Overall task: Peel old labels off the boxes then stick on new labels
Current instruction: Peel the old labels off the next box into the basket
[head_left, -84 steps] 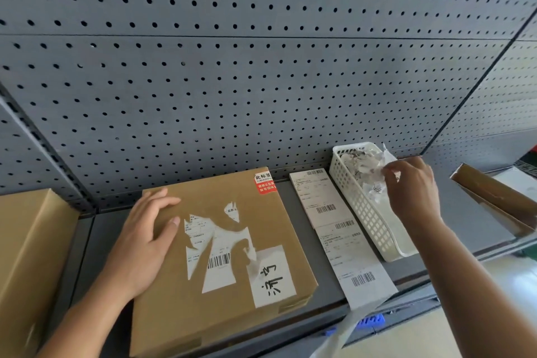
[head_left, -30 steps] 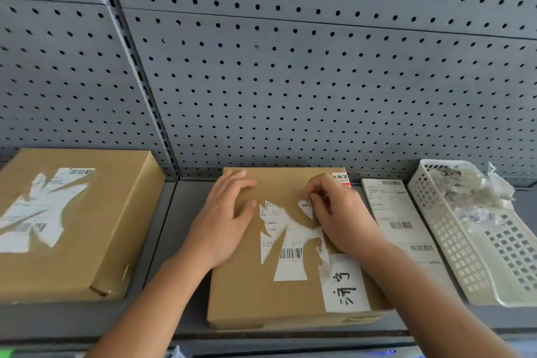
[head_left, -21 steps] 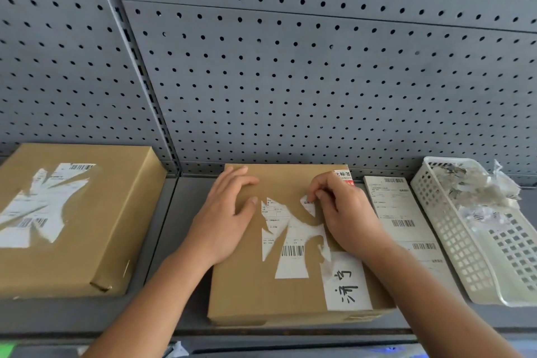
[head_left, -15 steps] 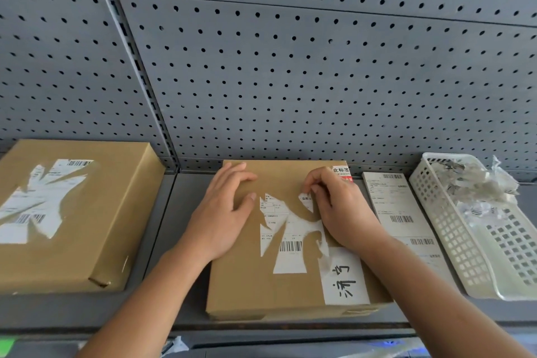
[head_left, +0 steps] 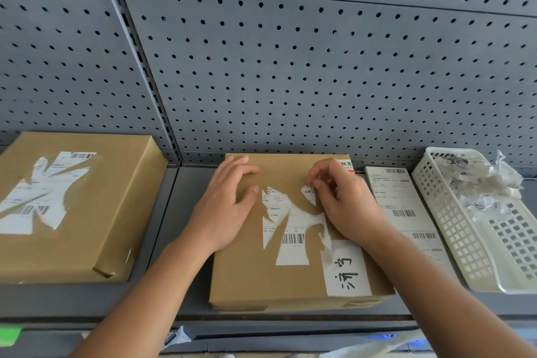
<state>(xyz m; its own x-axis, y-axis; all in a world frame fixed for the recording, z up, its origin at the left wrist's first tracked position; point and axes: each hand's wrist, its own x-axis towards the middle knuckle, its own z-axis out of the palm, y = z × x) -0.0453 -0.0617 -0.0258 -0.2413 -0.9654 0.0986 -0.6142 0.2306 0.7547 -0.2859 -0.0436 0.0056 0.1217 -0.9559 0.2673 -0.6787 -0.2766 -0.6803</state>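
Middle flat brown cardboard box (head_left: 241, 279) lies on the grey metal shelf (head_left: 180, 241), hard against the grey perforated back panel (head_left: 290, 67), so it cannot slide away when pushed.

Left hand (head_left: 223, 206) rests flat on the lid at about 10 o'clock, fingers straight and slightly apart, holding nothing. Judged to be pinning the box down against the pull of peeling.

Right hand (head_left: 348, 206) sits at about 2 o'clock of the lid. Its fingers are curled, thumb and forefinger tips closed on the upper edge of a small white label scrap (head_left: 308, 193). The low grip suggests picking up a corner rather than a full strip pull.

The torn white old label (head_left: 292, 229) occupies the lid centre in jagged pieces, barcode part intact. Peeling looks partly done, with much paper left. A white handwritten label (head_left: 345, 267) sits at 5 o'clock, and a red and white sticker (head_left: 345, 166) at 1 o'clock.

At 3 o'clock of the box, just beside it, lies a white strip of printed new labels (head_left: 398, 200). Beyond it stands a white slotted plastic basket (head_left: 465, 241) holding crumpled paper scraps (head_left: 476, 183). Both are within right-hand reach, likely supply and waste.

At 9 o'clock, apart, a second brown cardboard box (head_left: 87, 227) carries its own ragged white label (head_left: 43, 197).
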